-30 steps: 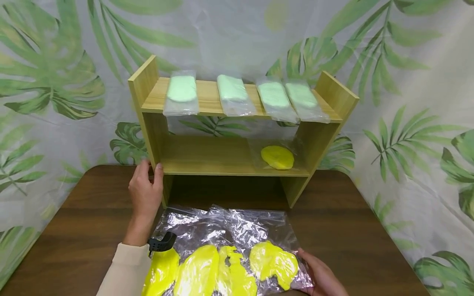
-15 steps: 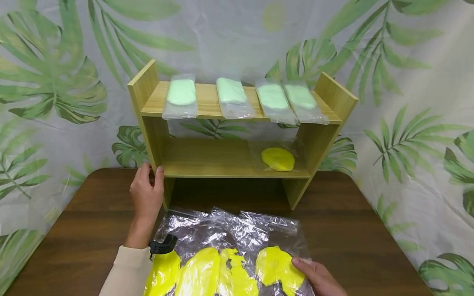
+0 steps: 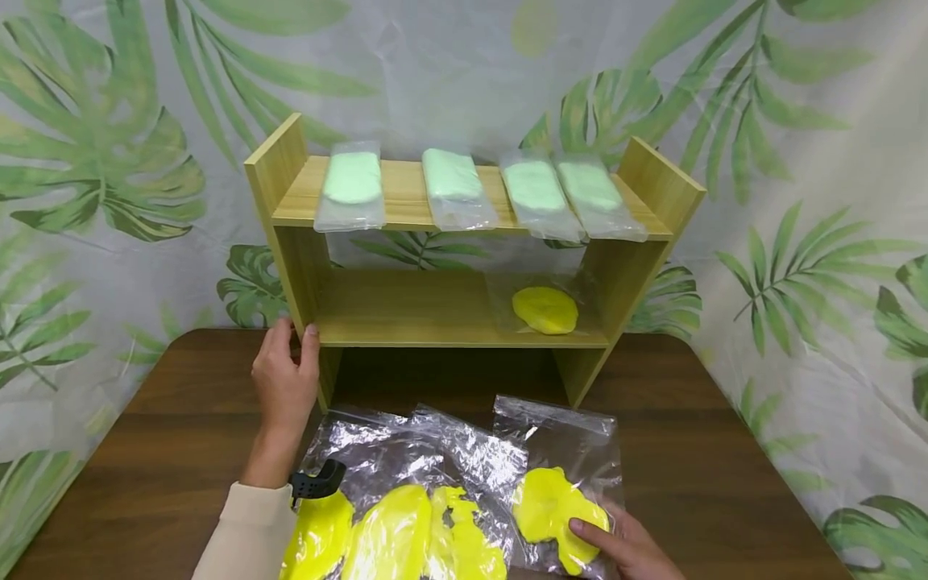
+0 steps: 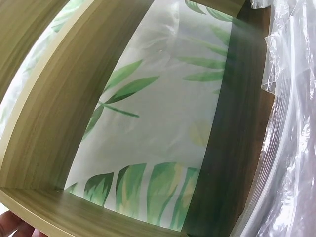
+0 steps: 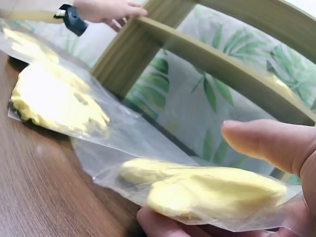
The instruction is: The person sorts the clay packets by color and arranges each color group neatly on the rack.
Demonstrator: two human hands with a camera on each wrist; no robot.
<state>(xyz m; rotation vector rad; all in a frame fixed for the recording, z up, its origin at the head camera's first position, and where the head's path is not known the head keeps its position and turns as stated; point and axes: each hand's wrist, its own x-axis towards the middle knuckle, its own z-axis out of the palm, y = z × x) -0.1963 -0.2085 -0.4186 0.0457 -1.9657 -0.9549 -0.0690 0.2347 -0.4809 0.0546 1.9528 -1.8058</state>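
Observation:
My left hand [image 3: 284, 377] grips the left side panel of a small wooden shelf unit [image 3: 449, 337], its thumb at the front edge by the middle board. At the lower right, my right hand [image 3: 636, 544] holds a clear zip bag [image 3: 561, 439] with a flat, soft yellow lump [image 3: 554, 515] inside. In the right wrist view, fingers [image 5: 160, 224] lie under this bag and the thumb [image 5: 266, 143] stands above it. Several more zip bags with yellow lumps [image 3: 391, 532] overlap on the table just left of it, partly under my left forearm.
Pale green lumps in frosted bags [image 3: 353, 184] lie along the top board, their lower ends over its front edge. One bagged yellow lump [image 3: 545, 310] rests at the right of the middle board. A leaf-print cloth [image 3: 464, 72] hangs behind the brown table [image 3: 696, 467].
My right hand has shifted its bag right and slightly up, separating it from the other bags. Its thumb has come over the yellow lump. The left hand stays on the shelf.

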